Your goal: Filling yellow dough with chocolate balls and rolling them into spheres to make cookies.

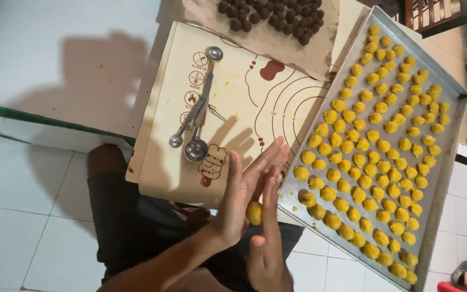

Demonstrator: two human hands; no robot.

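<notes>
A small yellow dough ball (254, 212) is pressed between my two flat palms. My left hand (242, 186) lies against it from the left, fingers stretched out and up. Below and to the right, my right hand (268, 246) stands edge-on against the ball. Both hands hover over the near corner of a metal baking tray (459, 141). Several rows of yellow dough balls (377, 151) fill the tray.
A cream pastry mat (244, 92) with printed circles lies left of the tray. Metal melon-baller scoops (197, 124) rest on it. Brown paper (201, 16) at the top holds several dark brown balls (274, 16). White floor tiles and my dark-clothed legs (131, 216) are below.
</notes>
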